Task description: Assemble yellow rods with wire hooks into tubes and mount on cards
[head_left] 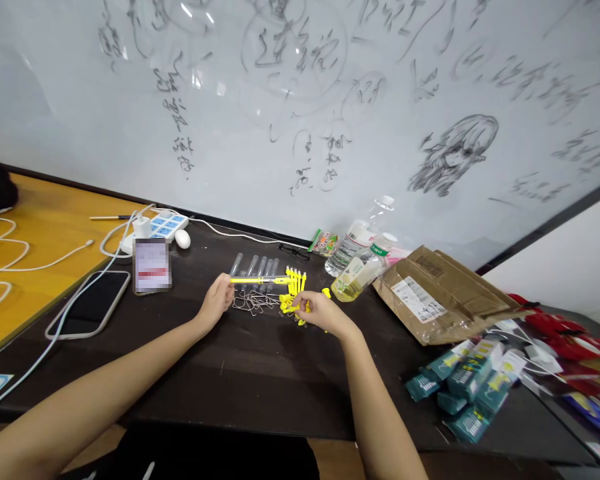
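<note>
My left hand (218,298) is closed on the end of a slim yellow rod (253,281), which has a clear section near its right end and lies level above the table. My right hand (325,312) has its fingertips pinched together at a pile of small yellow plastic parts (286,303); whether they grip one is too small to tell. Several yellow sticks (296,280) lie side by side just beyond the pile. Clear tubes (253,265) lie behind the rod, partly covered by it. Bent metal hooks (253,302) are heaped beside my left hand.
A phone (96,303), a power strip (169,227) and white cables are on the left. Two plastic bottles (359,273), a brown parcel (430,293) and green boxes (473,383) stand or lie on the right. A whiteboard (220,133) rises behind the dark table (260,387).
</note>
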`<move>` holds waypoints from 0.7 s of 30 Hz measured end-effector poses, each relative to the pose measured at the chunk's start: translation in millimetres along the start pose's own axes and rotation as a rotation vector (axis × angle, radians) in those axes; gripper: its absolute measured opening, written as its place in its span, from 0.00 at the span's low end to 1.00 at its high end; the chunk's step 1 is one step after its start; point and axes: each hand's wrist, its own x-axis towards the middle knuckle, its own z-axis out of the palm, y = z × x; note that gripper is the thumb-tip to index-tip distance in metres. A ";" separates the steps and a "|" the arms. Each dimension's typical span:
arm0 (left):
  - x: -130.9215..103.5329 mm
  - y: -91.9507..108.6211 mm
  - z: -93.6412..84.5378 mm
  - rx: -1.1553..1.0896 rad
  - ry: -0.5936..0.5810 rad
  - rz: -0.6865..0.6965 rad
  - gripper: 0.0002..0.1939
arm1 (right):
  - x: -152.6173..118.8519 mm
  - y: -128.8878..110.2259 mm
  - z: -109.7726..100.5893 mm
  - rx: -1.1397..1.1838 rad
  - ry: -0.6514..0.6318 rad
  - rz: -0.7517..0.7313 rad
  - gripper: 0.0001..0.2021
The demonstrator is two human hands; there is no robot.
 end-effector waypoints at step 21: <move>1.6 -3.7 -1.1 -0.020 0.054 -0.039 0.16 | 10.1 -13.8 12.6 0.653 0.478 0.005 0.11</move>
